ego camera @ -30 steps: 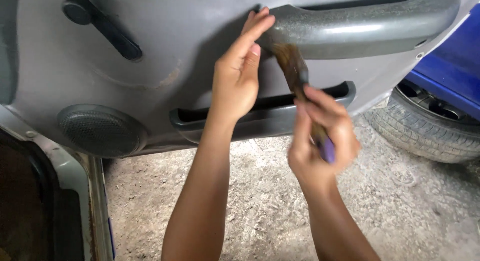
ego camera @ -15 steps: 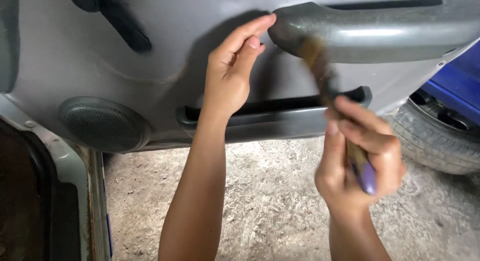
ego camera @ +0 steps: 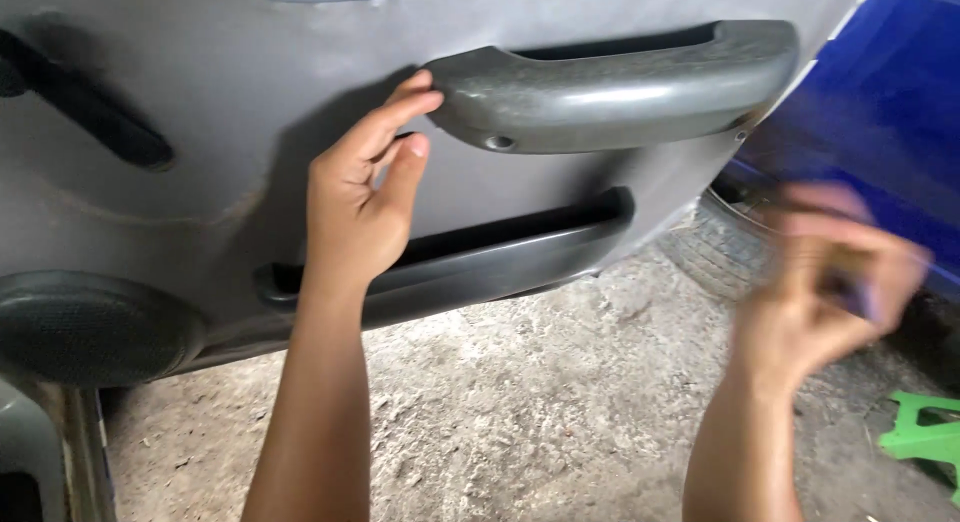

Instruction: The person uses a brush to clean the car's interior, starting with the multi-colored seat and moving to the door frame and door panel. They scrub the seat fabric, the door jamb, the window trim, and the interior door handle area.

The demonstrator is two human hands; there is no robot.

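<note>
The left hand (ego camera: 355, 217) lay open-fingered against the armrest (ego camera: 610, 87), the blurred right hand (ego camera: 825, 282) was closed on a purple-handled brush (ego camera: 858, 294), and a slipped grip was judged possible.

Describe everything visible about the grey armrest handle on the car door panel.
The armrest handle is a chunky, dark grey grip of textured, plastic-looking material, dusty and scuffed. It runs nearly level across the upper door panel, with a dark gap behind its top edge and a small round hole underneath near its left end. The left hand touches that left end with its fingertips.
</note>
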